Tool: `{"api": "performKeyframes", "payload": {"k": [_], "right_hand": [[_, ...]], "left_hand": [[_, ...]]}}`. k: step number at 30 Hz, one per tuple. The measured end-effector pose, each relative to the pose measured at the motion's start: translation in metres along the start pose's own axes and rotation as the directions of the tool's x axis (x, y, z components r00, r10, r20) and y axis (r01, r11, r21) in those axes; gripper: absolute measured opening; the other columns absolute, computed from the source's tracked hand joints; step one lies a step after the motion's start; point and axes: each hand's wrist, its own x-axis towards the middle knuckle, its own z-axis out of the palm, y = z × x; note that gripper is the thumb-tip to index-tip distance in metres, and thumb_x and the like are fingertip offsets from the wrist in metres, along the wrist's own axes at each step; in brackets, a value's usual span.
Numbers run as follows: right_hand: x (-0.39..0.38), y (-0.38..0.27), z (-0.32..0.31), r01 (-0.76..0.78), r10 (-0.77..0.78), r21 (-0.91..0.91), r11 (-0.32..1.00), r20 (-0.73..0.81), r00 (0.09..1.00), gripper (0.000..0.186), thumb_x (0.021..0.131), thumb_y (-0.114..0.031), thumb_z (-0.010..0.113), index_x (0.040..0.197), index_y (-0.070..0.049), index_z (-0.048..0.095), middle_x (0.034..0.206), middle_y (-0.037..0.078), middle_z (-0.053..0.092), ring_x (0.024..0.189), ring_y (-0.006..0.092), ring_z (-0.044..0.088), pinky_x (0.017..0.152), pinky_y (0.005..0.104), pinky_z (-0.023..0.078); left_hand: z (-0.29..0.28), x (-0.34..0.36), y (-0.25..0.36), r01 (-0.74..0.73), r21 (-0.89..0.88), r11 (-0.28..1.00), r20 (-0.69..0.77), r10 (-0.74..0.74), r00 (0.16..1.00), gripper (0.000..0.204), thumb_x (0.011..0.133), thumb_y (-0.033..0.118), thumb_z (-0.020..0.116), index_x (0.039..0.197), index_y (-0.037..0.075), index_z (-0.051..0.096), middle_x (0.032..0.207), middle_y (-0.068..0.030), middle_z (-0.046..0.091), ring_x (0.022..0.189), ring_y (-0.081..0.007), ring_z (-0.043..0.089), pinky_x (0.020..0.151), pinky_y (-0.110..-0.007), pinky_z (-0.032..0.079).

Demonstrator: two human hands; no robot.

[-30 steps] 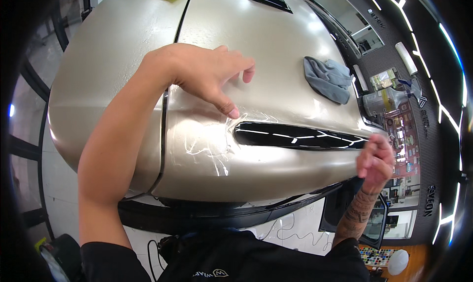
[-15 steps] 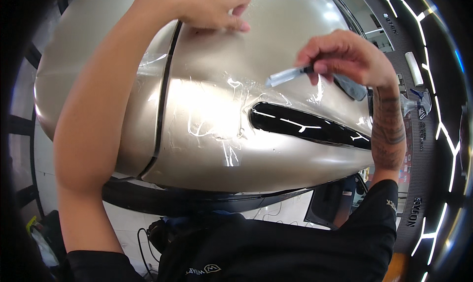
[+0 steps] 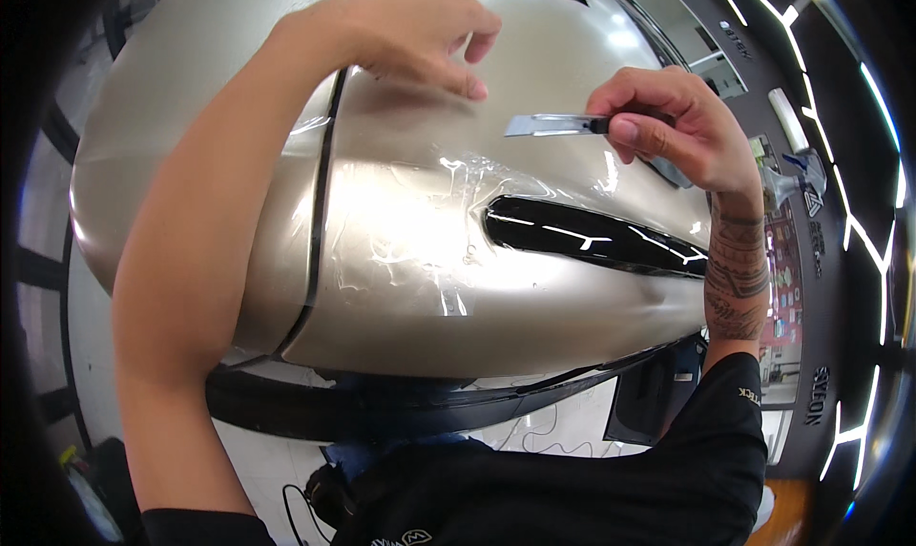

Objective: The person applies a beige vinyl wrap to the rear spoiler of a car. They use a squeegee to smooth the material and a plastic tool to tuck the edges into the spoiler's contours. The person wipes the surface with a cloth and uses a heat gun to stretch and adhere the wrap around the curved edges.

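Observation:
My right hand [image 3: 673, 131] grips a utility knife [image 3: 553, 125] with a dark handle, its silver blade pointing left above the car's champagne satin body panel [image 3: 534, 346]. My left hand [image 3: 420, 40] is over the upper part of the panel, fingers bent and apart, thumb pointing down, holding nothing; whether it touches the surface I cannot tell. Below both hands, clear wet film [image 3: 401, 264] lies wrinkled on the panel beside a glossy black oblong trim piece [image 3: 592, 236]. A dark seam [image 3: 316, 231] runs down the panel to the left, partly behind my left arm.
A grey cloth [image 3: 673, 174] is mostly hidden behind my right hand. A spray bottle [image 3: 801, 176] shows at the right, beyond the car. Dark bumper trim [image 3: 382, 412] curves along the near lower edge of the body. Cables [image 3: 549, 446] lie on the white floor.
My left hand has moved up the panel. My right hand has risen from the lower right to above the film, where the knife now shows, its blade turned more level than half a second ago.

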Motion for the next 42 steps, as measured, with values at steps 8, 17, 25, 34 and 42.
{"api": "performKeyframes", "payload": {"k": [8,17,25,34,42], "right_hand": [[0.002,0.019,-0.016,0.052,-0.034,-0.132,0.990,0.137,0.990,0.016,0.094,-0.012,0.058,0.105,0.000,0.061,0.075,0.001,0.057,0.069,0.0072,0.054,0.064,0.0232,0.045],[0.061,0.008,-0.013,0.141,-0.013,-0.275,0.951,0.422,0.907,0.009,0.079,-0.008,0.072,0.088,-0.007,0.072,0.084,0.001,0.069,0.081,0.0166,0.063,0.096,0.0378,0.033],[0.109,-0.007,-0.006,0.351,-0.088,-0.328,0.877,0.608,0.789,0.014,0.068,-0.003,0.075,0.082,-0.003,0.073,0.077,0.006,0.070,0.078,0.0188,0.066,0.081,0.0326,0.045],[0.126,-0.009,0.001,0.223,0.046,-0.316,0.922,0.662,0.748,0.016,0.066,0.000,0.075,0.082,0.001,0.073,0.077,0.010,0.070,0.072,0.0213,0.067,0.064,0.0314,0.050],[0.128,-0.014,0.000,0.193,0.127,-0.390,0.900,0.658,0.742,0.018,0.067,-0.001,0.075,0.084,0.000,0.074,0.078,0.010,0.070,0.074,0.0210,0.067,0.066,0.0316,0.050]], "left_hand": [[0.005,0.006,0.012,-0.058,-0.049,0.997,0.170,0.065,0.983,0.065,0.068,0.051,0.077,0.108,0.008,0.050,0.100,-0.0125,0.052,0.102,-0.0281,0.050,0.081,-0.038,0.044],[-0.008,0.007,-0.003,0.183,0.072,0.980,0.181,-0.193,0.964,0.052,0.078,0.043,0.072,0.105,0.005,0.049,0.099,-0.0136,0.055,0.099,-0.0293,0.053,0.080,-0.040,0.044],[-0.010,0.004,-0.026,0.345,-0.021,0.939,0.107,-0.341,0.934,0.022,0.092,0.022,0.060,0.099,0.004,0.049,0.089,-0.0136,0.061,0.080,-0.0295,0.059,0.072,-0.041,0.045],[-0.039,0.002,0.011,0.434,0.049,0.900,0.241,-0.432,0.869,0.026,0.092,0.026,0.056,0.106,0.004,0.058,0.089,-0.0147,0.067,0.085,-0.0303,0.064,0.077,-0.040,0.048],[-0.049,-0.006,0.015,0.432,0.028,0.901,0.314,-0.419,0.852,0.028,0.096,0.028,0.051,0.110,0.005,0.057,0.092,-0.0121,0.068,0.091,-0.0273,0.064,0.081,-0.038,0.048]]}}
